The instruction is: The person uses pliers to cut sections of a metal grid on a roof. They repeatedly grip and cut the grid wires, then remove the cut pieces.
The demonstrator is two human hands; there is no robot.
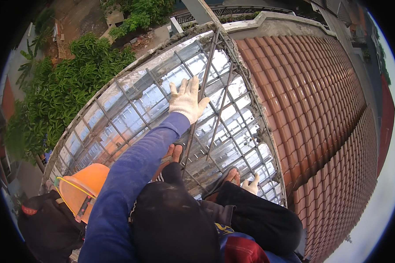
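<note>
My left hand [186, 98], in a cream glove, lies with fingers spread on the steel rebar grid [141, 112] over shiny metal sheeting [228, 94], beside a long loose bar [192, 140]. My right hand [250, 186], also gloved and partly hidden by my dark-clad leg, is low at the right near the grid's edge, at least one finger stretched out. It holds nothing that I can see. My bare toes in sandals [231, 175] rest on the grid between my hands.
An orange plastic bucket-like object [81, 186] with a yellow cord sits at lower left beside dark cloth [44, 223]. A concrete edge [271, 140] borders brown tiled roofing [316, 101] to the right. Beyond the slab's left edge, trees [70, 87] and ground [74, 26] lie below.
</note>
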